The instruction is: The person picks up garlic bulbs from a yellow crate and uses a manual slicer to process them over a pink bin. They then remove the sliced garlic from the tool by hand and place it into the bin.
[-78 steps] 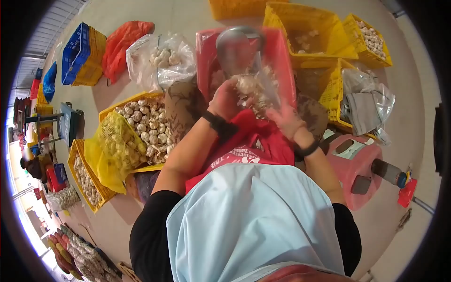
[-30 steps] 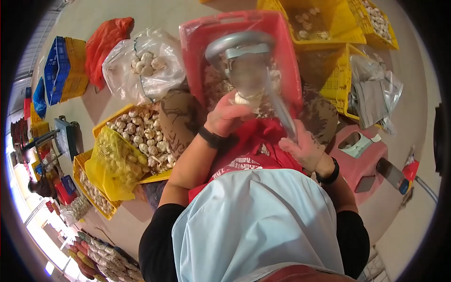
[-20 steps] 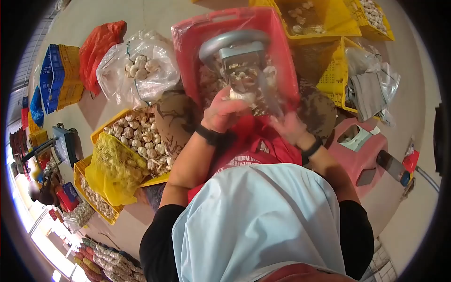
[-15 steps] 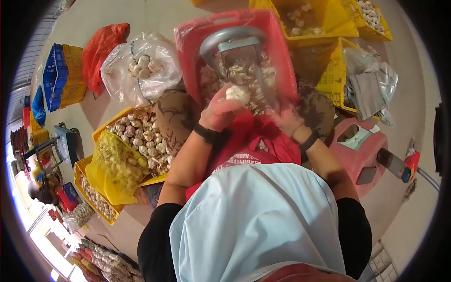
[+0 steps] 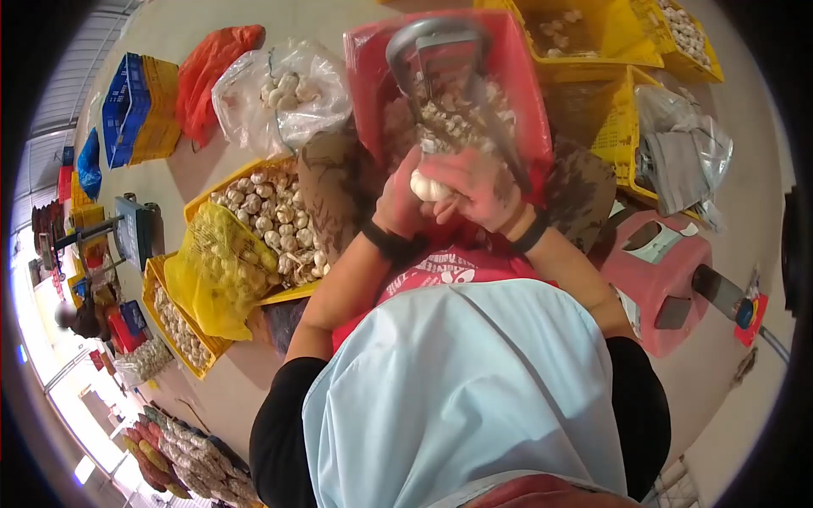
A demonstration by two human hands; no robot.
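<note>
A whitish garlic bulb (image 5: 429,188) is held in front of my body, between my two hands. My left hand (image 5: 398,201) is closed around its left side. From the right, my right hand (image 5: 484,188) reaches across with fingers curled over the bulb; it is somewhat blurred. Just beyond the hands, a red plastic bin (image 5: 366,80) holds loose garlic skins and pieces (image 5: 453,127). A grey metal device (image 5: 434,30) with a curved, rounded top stands over the bin, its long arm running down behind my right hand. Its lower parts are blurred.
Left are a yellow crate of garlic bulbs (image 5: 267,216), a yellow net bag (image 5: 216,258) and a clear plastic bag (image 5: 246,93). Yellow crates (image 5: 593,72) stand at upper right, one with grey cloth (image 5: 673,169). A pink plastic container (image 5: 665,275) sits right.
My right hand has moved left from beside the device's arm onto the garlic bulb. My left hand has brought the bulb slightly nearer my body. The whole view has shifted slightly.
</note>
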